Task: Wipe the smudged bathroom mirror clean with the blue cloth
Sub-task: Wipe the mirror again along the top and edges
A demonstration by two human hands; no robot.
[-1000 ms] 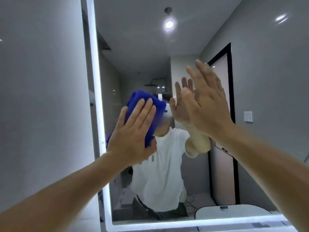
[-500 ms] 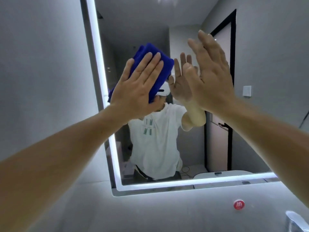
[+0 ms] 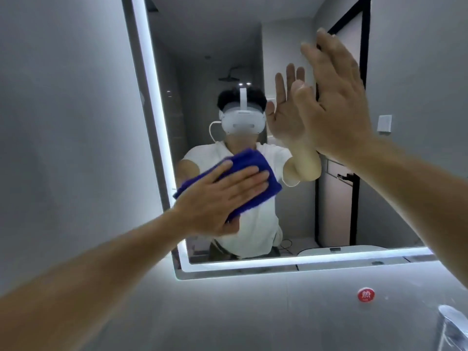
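Your left hand [image 3: 222,198] is pressing the cloth [image 3: 250,159] flat against the mirror [image 3: 202,46], fingers straight and spread over it, low on the glass near its lit left edge. Your right hand [image 3: 334,97] is reaching up higher to the right, fingers wide, holding nothing, palm facing the glass. Below the mirror, a red sticker [image 3: 366,295] is showing on the wall above a tap [image 3: 453,325].

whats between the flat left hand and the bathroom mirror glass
The folded blue cloth, pressed flat under the left hand against the light-edged bathroom mirror, in the head view.
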